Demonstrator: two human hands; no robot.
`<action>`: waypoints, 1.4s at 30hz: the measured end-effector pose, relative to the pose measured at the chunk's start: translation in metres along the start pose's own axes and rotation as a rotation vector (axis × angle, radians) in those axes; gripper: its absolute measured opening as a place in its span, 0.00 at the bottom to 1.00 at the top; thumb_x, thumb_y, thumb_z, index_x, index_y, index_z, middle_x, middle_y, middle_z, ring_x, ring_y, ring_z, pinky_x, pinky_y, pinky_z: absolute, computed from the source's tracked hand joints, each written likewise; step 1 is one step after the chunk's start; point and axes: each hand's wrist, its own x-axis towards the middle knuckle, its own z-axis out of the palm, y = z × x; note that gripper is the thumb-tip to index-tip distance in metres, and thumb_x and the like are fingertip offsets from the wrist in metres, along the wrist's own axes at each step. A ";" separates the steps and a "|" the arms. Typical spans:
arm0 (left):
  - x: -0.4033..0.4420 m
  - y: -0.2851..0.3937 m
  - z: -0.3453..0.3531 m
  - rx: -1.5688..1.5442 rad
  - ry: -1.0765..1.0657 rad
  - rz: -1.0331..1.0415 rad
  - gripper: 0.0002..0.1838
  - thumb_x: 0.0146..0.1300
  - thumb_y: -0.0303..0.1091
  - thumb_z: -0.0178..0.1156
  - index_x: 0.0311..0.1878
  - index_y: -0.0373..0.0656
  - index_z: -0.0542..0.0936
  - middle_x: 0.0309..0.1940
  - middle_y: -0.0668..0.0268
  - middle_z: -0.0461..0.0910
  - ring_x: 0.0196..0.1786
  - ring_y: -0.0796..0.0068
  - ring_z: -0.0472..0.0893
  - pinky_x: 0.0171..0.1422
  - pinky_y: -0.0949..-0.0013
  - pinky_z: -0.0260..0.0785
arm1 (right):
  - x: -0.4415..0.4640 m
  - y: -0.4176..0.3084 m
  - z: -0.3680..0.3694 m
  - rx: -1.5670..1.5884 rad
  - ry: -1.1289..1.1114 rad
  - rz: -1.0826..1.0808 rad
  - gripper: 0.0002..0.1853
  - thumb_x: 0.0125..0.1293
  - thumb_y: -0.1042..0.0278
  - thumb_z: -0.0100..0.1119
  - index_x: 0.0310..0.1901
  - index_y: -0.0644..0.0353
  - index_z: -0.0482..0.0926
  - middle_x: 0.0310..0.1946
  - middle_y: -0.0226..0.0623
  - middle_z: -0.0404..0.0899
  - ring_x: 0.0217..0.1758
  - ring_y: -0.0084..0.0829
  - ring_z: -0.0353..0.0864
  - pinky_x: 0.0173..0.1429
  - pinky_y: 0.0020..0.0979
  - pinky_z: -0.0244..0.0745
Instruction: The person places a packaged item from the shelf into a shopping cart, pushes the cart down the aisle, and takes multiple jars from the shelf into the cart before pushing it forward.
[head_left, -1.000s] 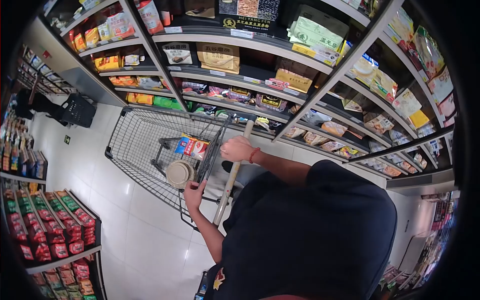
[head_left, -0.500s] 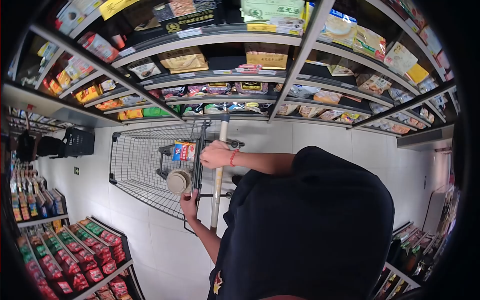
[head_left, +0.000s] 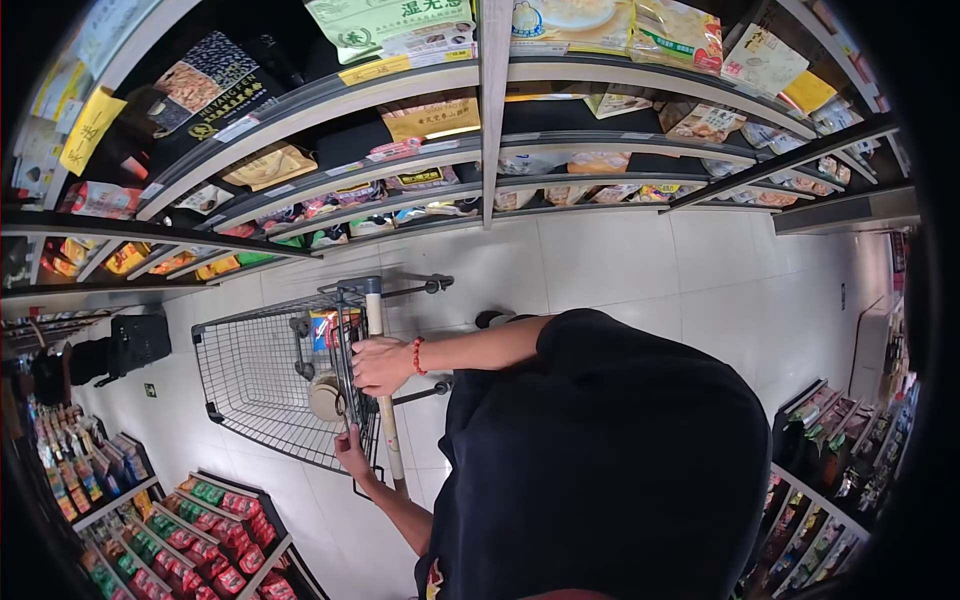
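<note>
A wire shopping cart [head_left: 250, 375] stands on the tiled floor, with its pale handle bar [head_left: 391, 440] towards my body. My right hand [head_left: 381, 366], with a red bracelet at the wrist, lies across the bar, its fingers closed on the cart's rear frame. Lower down, my left hand [head_left: 352, 452] has its fingers closed on the rear rim of the basket. Inside the basket are a blue and red packet [head_left: 323, 330], partly hidden by the frame, and a round beige container [head_left: 325, 398].
Shelves [head_left: 390, 165] of bagged foods run along the top. A sloped rack [head_left: 215, 530] of red and green packets stands at lower left, another rack [head_left: 815, 470] at lower right. A black basket [head_left: 140, 341] is at the far left, beside a dark figure or object that is unclear.
The shelves have shifted left in view, and the cart appears lower and further left. Both hands have moved with the cart and remain at its rear.
</note>
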 end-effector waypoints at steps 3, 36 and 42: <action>-0.019 0.001 0.018 0.025 0.030 0.041 0.13 0.71 0.35 0.71 0.39 0.39 0.77 0.35 0.68 0.79 0.40 0.78 0.74 0.50 0.71 0.67 | -0.017 -0.003 -0.007 -0.040 -0.072 0.056 0.13 0.62 0.56 0.59 0.25 0.52 0.82 0.23 0.30 0.81 0.35 0.33 0.82 0.49 0.37 0.68; -0.075 0.019 0.089 0.341 -0.059 -0.079 0.33 0.70 0.58 0.68 0.49 0.32 0.72 0.37 0.57 0.81 0.39 0.67 0.78 0.48 0.63 0.74 | -0.073 0.043 0.083 0.249 -1.281 0.500 0.20 0.65 0.62 0.56 0.53 0.60 0.89 0.50 0.41 0.89 0.52 0.43 0.86 0.56 0.47 0.80; -0.066 0.027 0.091 0.633 0.037 -0.090 0.32 0.69 0.64 0.64 0.45 0.37 0.78 0.36 0.53 0.87 0.40 0.50 0.86 0.48 0.50 0.75 | -0.039 0.059 0.172 0.105 -1.451 0.506 0.12 0.67 0.62 0.59 0.33 0.61 0.86 0.27 0.45 0.84 0.28 0.44 0.87 0.34 0.46 0.82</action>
